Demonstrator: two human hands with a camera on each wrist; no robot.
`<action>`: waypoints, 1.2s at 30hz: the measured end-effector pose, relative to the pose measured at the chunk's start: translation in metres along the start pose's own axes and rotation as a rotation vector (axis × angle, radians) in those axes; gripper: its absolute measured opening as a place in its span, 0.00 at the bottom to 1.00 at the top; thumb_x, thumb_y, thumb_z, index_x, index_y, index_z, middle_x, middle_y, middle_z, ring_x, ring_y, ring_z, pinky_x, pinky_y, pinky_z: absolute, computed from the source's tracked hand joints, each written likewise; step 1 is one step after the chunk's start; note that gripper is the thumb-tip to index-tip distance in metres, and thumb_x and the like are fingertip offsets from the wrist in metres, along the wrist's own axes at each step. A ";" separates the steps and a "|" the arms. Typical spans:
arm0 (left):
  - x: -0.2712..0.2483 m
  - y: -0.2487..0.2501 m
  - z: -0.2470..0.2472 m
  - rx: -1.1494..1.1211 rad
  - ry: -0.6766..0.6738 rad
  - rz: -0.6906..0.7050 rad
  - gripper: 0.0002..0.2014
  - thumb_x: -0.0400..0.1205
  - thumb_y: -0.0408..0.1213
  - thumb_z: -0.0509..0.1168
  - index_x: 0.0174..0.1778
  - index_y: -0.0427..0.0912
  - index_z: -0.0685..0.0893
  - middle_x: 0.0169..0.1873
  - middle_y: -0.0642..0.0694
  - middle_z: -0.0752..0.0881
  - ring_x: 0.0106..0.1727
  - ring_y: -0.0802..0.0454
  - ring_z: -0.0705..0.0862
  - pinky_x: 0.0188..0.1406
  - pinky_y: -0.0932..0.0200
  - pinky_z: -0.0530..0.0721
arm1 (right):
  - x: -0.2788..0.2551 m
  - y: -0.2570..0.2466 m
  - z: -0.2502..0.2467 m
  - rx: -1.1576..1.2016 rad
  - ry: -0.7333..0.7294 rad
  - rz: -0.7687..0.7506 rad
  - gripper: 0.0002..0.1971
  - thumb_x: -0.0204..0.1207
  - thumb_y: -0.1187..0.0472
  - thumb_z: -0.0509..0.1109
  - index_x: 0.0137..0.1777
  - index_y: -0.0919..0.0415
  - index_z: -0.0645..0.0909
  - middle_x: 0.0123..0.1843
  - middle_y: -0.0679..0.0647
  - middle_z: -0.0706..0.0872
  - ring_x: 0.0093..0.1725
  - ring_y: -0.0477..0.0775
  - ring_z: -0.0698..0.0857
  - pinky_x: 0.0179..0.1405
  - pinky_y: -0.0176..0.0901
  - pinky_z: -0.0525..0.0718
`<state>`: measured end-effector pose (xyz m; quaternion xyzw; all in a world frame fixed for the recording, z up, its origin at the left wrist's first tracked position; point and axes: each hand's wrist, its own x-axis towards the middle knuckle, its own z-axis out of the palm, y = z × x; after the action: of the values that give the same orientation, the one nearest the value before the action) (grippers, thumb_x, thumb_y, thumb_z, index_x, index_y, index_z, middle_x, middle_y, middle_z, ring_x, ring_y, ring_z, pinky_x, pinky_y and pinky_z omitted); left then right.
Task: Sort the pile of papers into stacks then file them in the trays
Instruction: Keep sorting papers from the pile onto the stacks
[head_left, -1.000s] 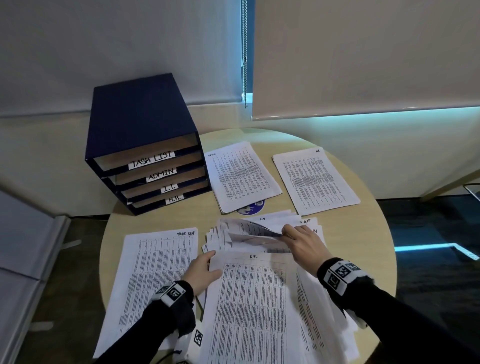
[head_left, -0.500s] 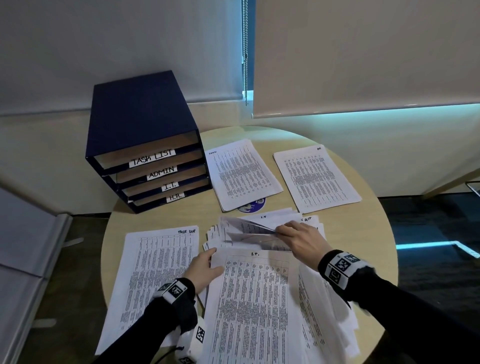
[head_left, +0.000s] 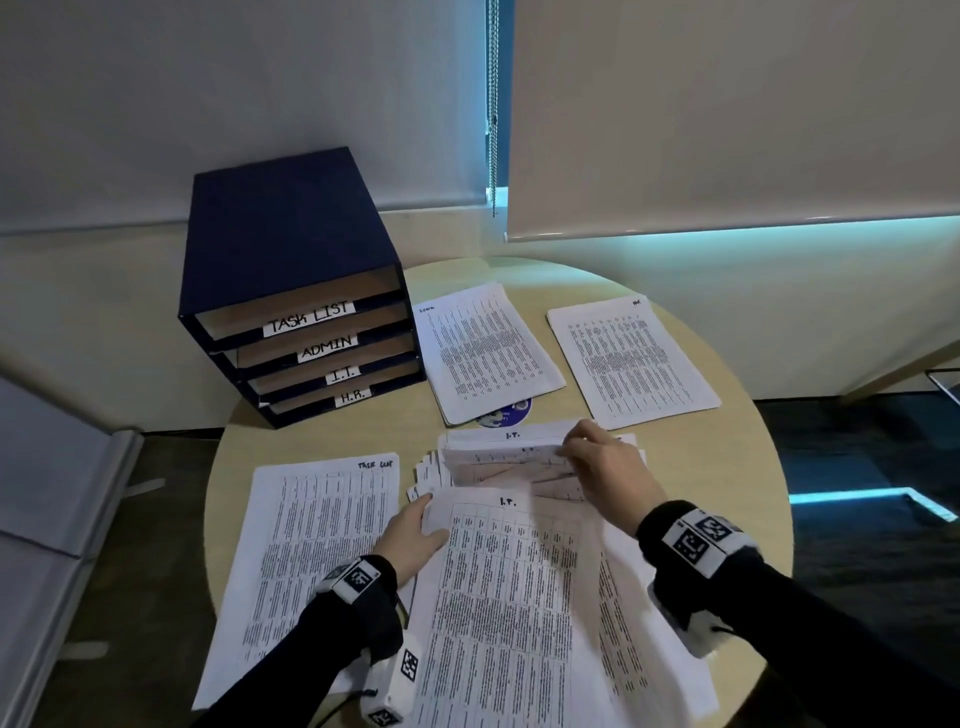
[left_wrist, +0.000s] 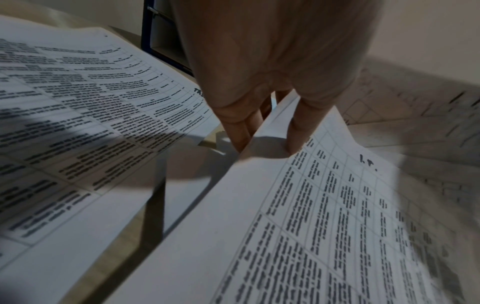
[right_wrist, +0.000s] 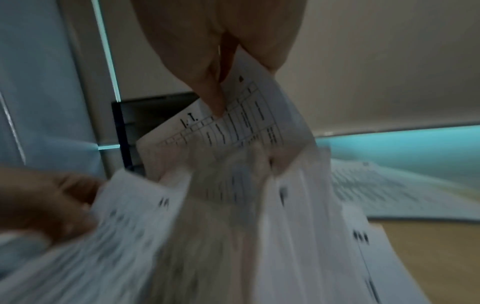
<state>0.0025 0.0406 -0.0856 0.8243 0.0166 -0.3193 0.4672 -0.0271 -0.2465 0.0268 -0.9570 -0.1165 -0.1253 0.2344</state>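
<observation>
A loose pile of printed papers (head_left: 524, 597) lies at the near middle of the round table (head_left: 737, 467). My left hand (head_left: 415, 530) pinches the top left corner of a sheet marked I.T. (left_wrist: 324, 205), thumb on top, fingers under. My right hand (head_left: 602, 467) pinches the lifted top edge of a few sheets (head_left: 498, 457) of the pile; the one nearest my thumb is also marked I.T. (right_wrist: 233, 131). A Task List stack (head_left: 311, 561) lies left of the pile. Two more stacks (head_left: 483, 353) (head_left: 631, 358) lie at the back.
A dark blue tray unit (head_left: 291, 291) stands at the table's back left, with slots labelled Task List, Admin, I.T. and H.R. A round blue sticker (head_left: 506, 415) shows under the back middle stack. Roller blinds hang behind the table.
My right hand has raised the top edges of the sheets a little higher and further back, showing an I.T. mark. My left hand has stayed on its corner.
</observation>
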 end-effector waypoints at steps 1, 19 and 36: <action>-0.004 0.005 0.000 -0.011 0.007 0.006 0.34 0.79 0.43 0.69 0.81 0.48 0.64 0.73 0.48 0.77 0.70 0.50 0.78 0.73 0.44 0.76 | 0.006 -0.003 -0.009 0.023 0.020 0.014 0.06 0.71 0.76 0.72 0.43 0.67 0.87 0.44 0.57 0.84 0.32 0.57 0.84 0.33 0.44 0.86; -0.026 0.021 -0.007 -0.193 0.156 0.006 0.10 0.83 0.28 0.63 0.43 0.45 0.87 0.53 0.43 0.88 0.64 0.42 0.82 0.70 0.44 0.76 | 0.036 0.059 -0.101 0.819 0.349 0.607 0.09 0.72 0.73 0.70 0.37 0.58 0.81 0.28 0.43 0.85 0.33 0.43 0.80 0.39 0.37 0.77; -0.029 0.021 -0.011 -0.162 0.083 -0.022 0.09 0.84 0.41 0.66 0.54 0.43 0.89 0.52 0.42 0.90 0.56 0.44 0.87 0.63 0.42 0.82 | -0.006 0.021 0.041 0.484 -0.405 0.551 0.07 0.73 0.63 0.74 0.37 0.51 0.81 0.46 0.53 0.79 0.45 0.51 0.79 0.48 0.42 0.74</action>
<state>-0.0082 0.0449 -0.0503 0.7960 0.0709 -0.2878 0.5277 -0.0195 -0.2462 -0.0192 -0.8750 0.0741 0.1639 0.4495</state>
